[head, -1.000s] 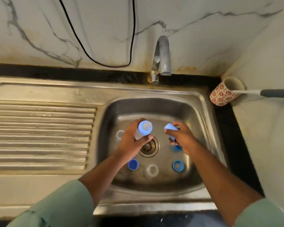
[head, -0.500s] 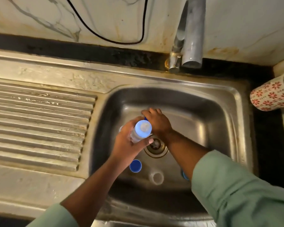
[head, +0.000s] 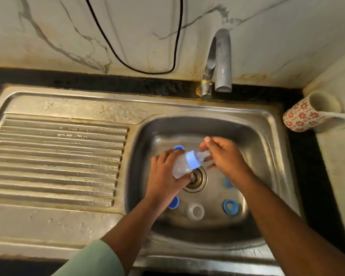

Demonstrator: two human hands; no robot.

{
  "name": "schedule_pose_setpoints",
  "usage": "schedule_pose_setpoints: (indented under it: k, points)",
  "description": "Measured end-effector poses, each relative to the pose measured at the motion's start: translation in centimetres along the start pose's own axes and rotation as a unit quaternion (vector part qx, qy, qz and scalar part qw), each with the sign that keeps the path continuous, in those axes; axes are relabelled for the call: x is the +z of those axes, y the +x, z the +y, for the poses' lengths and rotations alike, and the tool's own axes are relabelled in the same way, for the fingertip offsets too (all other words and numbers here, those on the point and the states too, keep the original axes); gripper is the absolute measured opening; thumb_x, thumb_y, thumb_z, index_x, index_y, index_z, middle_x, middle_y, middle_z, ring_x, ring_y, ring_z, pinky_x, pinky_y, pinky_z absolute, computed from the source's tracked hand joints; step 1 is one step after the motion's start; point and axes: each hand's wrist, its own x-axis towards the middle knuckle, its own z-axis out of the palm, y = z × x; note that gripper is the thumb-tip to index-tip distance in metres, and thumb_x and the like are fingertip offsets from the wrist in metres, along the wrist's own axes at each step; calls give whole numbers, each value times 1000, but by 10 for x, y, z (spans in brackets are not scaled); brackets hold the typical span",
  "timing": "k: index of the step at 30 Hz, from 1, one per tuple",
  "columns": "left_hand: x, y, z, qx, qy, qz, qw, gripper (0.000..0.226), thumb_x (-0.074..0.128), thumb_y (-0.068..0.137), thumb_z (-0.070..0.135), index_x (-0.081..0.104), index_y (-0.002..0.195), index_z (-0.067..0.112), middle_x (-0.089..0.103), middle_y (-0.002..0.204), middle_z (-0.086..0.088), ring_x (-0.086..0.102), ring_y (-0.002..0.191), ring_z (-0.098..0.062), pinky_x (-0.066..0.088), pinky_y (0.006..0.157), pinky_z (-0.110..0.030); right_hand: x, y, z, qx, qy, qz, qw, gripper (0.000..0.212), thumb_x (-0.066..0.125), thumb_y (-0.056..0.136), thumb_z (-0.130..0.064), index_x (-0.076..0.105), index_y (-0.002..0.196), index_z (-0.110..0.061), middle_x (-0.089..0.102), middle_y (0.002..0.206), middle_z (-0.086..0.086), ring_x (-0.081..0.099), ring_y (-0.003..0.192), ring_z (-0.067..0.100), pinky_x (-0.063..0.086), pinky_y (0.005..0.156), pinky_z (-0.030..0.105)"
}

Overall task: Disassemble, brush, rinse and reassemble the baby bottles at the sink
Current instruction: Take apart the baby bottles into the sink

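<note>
- The steel sink (head: 271, 136) fills the view, with its ribbed drainboard (head: 58, 156) at 9 o'clock and the tap (head: 221, 60) at 12 o'clock; half a second ago the camera sat closer and the tap ran off the top edge.
- The left hand (head: 163, 174) is wrapped round the clear body of the baby bottle (head: 184, 165), gripping it above the drain (head: 195, 179); the bottle now lies tilted with its blue collar (head: 193, 159) toward 2 o'clock, where before it stood nearly upright.
- The right hand (head: 225, 156), which was reaching down to the basin floor at 12 o'clock, has come up to the bottle's top, fingertips pinched on what looks like the clear teat, though blur hides the detail.
- A floral cup (head: 301, 118) lies on the bench at 3 o'clock.
- Loose parts rest on the basin floor: a blue ring (head: 230, 207) at 5 o'clock, a clear piece (head: 195, 211) at 6 o'clock, a blue cap (head: 173, 202) at 7 o'clock and another blue piece (head: 178, 147) at 11 o'clock.
</note>
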Motion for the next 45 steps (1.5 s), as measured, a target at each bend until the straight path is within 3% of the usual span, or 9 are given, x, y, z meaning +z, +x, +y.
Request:
schedule_pose_setpoints:
  k: [7, 16, 18, 21, 23, 28, 33, 41, 45]
  points:
    - [-6, -9, 36, 158, 107, 29, 981, 59, 83, 57, 41, 70, 111, 21, 69, 98, 2, 54, 88, -20, 33, 79, -24, -4, -56, -31, 23, -283, 63, 957, 55, 41, 94, -62, 71, 89, -16, 71, 85, 12, 67, 84, 35, 53, 73, 35]
    - [-44, -4, 94, -65, -157, -233, 958, 23, 85, 65, 41, 71, 73, 24, 67, 63, 11, 64, 62, -7, 51, 63, -27, -30, -95, -44, -92, -250, 193, 944, 50, 45, 100, -28, 57, 58, -4, 62, 63, 17, 50, 63, 25, 28, 60, 29]
    - [-42, -1, 90, -165, -283, -339, 882, 28, 82, 60, 45, 68, 64, 20, 63, 63, 1, 58, 63, -17, 43, 61, -29, -36, -95, -47, -137, -210, 171, 953, 51, 47, 97, -28, 59, 55, -1, 51, 48, 5, 46, 55, 17, 28, 58, 28]
    - [-37, -4, 85, -267, -550, -525, 592, 56, 85, 55, 54, 72, 86, 9, 67, 73, -9, 63, 60, -21, 49, 54, -23, -44, -91, -58, -241, -100, 72, 963, 47, 48, 92, -30, 60, 57, -2, 54, 49, 0, 50, 50, 14, 39, 56, 30]
    - [-33, -3, 82, -257, -585, -546, 542, 60, 86, 59, 53, 71, 94, 6, 70, 79, -9, 66, 63, -20, 52, 54, -24, -58, -84, -62, -256, -86, -18, 963, 38, 53, 91, -31, 70, 72, -4, 67, 68, 6, 63, 65, 18, 49, 65, 31]
    - [-30, -1, 92, -248, -389, -438, 772, 25, 65, 82, 37, 65, 87, 13, 63, 74, -3, 59, 56, -11, 46, 51, -21, -118, -72, -52, -24, 135, -319, 938, 53, 64, 87, -1, 56, 133, -26, 50, 142, -14, 55, 126, 18, 50, 98, 42]
    - [-17, 14, 85, -81, -160, -332, 926, 37, 77, 79, 47, 72, 94, 14, 64, 76, 6, 61, 68, -5, 45, 60, -19, -96, -54, -57, 82, -282, -232, 927, 59, 55, 86, -63, 64, 108, -8, 72, 91, 14, 73, 77, 28, 61, 74, 39]
    - [-3, 64, 50, -123, -173, -361, 908, 81, 74, 55, 69, 68, 90, -4, 56, 74, -10, 51, 70, -21, 38, 69, -35, -109, -21, -28, -261, -235, -274, 896, 40, 72, 75, 6, 64, 103, -20, 61, 108, -4, 60, 102, 12, 51, 84, 23]
    - [7, 93, 51, -171, -151, -436, 871, 53, 75, 72, 58, 75, 96, 10, 72, 89, -9, 67, 85, -27, 51, 79, -35, -122, 8, -9, -519, -506, -63, 686, 38, 46, 82, -5, 66, 112, -18, 63, 114, 3, 60, 100, 24, 54, 83, 39]
